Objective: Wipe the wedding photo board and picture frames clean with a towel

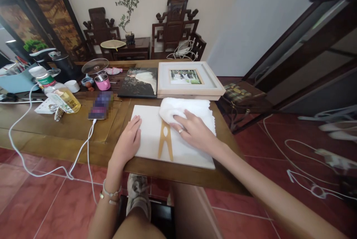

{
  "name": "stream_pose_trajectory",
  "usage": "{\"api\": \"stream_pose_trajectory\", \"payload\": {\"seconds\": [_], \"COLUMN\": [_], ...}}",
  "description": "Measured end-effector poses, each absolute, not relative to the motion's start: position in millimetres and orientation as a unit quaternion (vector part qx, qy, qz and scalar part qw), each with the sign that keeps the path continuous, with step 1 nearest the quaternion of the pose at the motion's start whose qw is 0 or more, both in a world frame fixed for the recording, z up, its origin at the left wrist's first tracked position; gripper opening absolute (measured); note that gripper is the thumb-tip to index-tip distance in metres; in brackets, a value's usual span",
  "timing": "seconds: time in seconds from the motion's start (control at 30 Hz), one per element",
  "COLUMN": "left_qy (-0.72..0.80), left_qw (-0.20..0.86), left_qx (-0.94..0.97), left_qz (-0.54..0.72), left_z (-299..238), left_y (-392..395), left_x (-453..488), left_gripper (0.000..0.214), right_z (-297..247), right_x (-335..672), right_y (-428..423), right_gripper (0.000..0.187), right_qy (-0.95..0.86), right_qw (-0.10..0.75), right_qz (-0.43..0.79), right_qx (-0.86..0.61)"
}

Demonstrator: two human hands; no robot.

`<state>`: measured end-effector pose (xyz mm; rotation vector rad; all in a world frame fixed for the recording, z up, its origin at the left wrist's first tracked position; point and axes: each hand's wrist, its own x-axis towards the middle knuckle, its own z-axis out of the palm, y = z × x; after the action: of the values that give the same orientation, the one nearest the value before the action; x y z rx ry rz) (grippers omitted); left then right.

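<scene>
A flat white board [149, 134] lies near the table's front edge, with a tan clothespin shape [165, 143] on its face; I cannot tell whether it is printed or solid. My left hand [128, 140] rests on the board's left edge, fingers stretched out and holding nothing. Over the board's upper right lies a folded white towel [185, 105] with a scalloped edge. My right hand [192, 129], with a ring on one finger, presses into this towel, its fingers bent round the cloth. The towel covers the top end of the clothespin shape.
Behind the board are a light wooden picture frame [192, 92] and a dark photo album [136, 86]. Leftward on the table [117, 116] are a charging phone [100, 105], a pink mug [102, 82] and a bottle [60, 92]. A white cable [79, 153] hangs over the front edge.
</scene>
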<state>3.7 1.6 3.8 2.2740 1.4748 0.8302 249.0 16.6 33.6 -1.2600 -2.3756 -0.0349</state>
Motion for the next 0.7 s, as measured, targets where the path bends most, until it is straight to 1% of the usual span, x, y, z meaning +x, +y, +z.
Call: {"api": "stream_pose_trajectory", "payload": {"seconds": [0.27,0.4,0.5,0.7], "left_qy": [0.516,0.512,0.515,0.524], "left_qw": [0.144,0.142,0.143,0.149], "left_qx": [0.798,0.803,0.803,0.801], "left_qz": [0.277,0.272,0.263,0.248], "left_z": [4.9,6.5,7.3,11.1], "left_y": [1.3,0.0,-0.5,-0.8], "left_x": [4.1,3.5,3.5,5.1], "left_gripper": [0.043,0.042,0.041,0.041], "right_z": [32.1,42.9,45.9,37.0], "right_x": [246.2,255.7,264.8,274.6], "right_y": [-61.5,-85.0,-82.4,-32.9], "right_gripper": [0.023,0.019,0.019,0.025], "right_qy": [-0.899,-0.919,-0.922,-0.903], "right_qw": [0.255,0.251,0.251,0.220], "right_qz": [-0.010,0.028,0.046,0.022], "right_qx": [-0.356,-0.304,-0.291,-0.369]}}
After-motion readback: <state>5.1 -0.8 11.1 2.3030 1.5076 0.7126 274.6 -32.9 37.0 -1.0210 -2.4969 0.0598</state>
